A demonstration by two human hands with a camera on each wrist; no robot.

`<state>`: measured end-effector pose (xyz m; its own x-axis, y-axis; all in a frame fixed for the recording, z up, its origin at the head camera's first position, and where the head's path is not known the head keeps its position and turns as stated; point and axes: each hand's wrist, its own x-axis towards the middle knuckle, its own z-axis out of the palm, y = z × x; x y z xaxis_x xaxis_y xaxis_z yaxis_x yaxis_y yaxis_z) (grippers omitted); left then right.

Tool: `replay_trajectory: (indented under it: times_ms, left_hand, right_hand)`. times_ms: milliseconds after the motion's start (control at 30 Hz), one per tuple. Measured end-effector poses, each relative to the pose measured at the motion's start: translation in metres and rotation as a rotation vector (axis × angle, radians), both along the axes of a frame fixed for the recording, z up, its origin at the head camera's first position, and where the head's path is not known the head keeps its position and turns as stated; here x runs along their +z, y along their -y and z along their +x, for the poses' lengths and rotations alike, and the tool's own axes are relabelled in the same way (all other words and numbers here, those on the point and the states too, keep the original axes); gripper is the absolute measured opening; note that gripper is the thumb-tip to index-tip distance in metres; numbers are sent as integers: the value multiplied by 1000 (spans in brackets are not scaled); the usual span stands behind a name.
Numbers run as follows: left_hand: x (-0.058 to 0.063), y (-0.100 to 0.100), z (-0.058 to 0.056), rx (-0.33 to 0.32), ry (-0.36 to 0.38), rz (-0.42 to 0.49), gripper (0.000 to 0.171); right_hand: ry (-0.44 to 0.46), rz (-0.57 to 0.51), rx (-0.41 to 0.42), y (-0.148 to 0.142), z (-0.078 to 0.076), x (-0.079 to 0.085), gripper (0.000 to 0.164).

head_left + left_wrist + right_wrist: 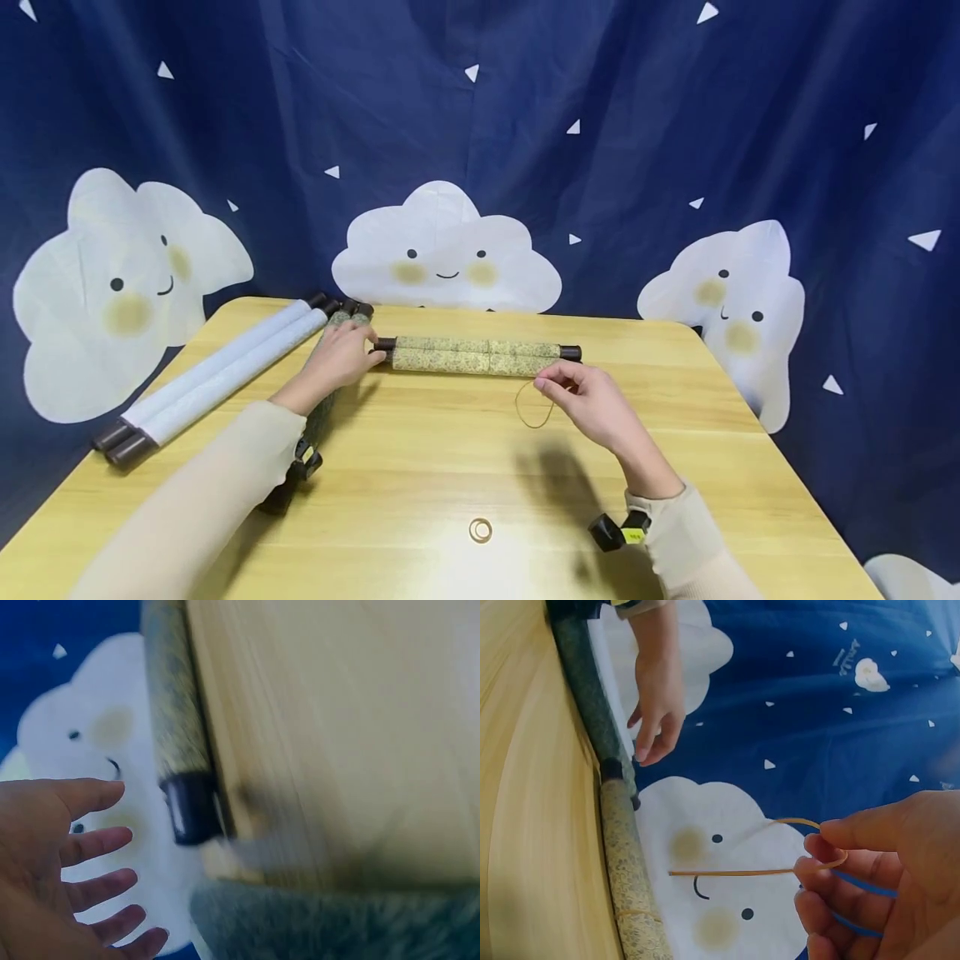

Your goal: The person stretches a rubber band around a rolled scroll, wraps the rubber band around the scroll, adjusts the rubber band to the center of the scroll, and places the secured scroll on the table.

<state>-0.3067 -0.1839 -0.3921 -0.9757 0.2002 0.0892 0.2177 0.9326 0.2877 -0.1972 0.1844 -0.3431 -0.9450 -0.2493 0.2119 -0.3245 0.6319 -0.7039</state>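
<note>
A yellow-green patterned scroll (pixel 442 360), rolled from both ends into two parallel rolls with dark end knobs, lies crosswise on the table. One thin rubber band (pixel 639 913) circles it right of its middle. My right hand (pixel 596 406) pinches a second, stretched-out rubber band (pixel 735 873) between thumb and fingers, just in front of the scroll's right end. At the opposite end, my left hand (pixel 339 357) hovers by the dark knob (pixel 193 810). Its fingers are spread and grip nothing. Below that hand lies a dark green scroll (pixel 337 922), partly hidden by the forearm.
A white scroll (pixel 240 371) with dark knobs lies slantwise along the table's left side. Loose rubber bands (pixel 480 542) lie near the front middle of the wooden table (pixel 675 433). A blue curtain (pixel 600 167) with clouds hangs behind the far edge.
</note>
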Motion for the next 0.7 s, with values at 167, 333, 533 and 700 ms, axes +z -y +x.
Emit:
replay_trajectory:
  times_ms: [167,333,533,700]
  left_hand:
    - [-6,15,-16,67,83,-58,54]
    - [-7,21,-29,158,135,-58,66]
    - [-15,27,-43,260,191,-16,76]
    - [-18,27,-51,366,297,2,97]
  right_hand:
    - [-12,7,8,0,-1,-2,11]
    - [-13,9,17,0,-2,-3,10]
    - [-18,12,28,2,-3,-4,9]
    - [-21,16,38,3,-3,-7,10]
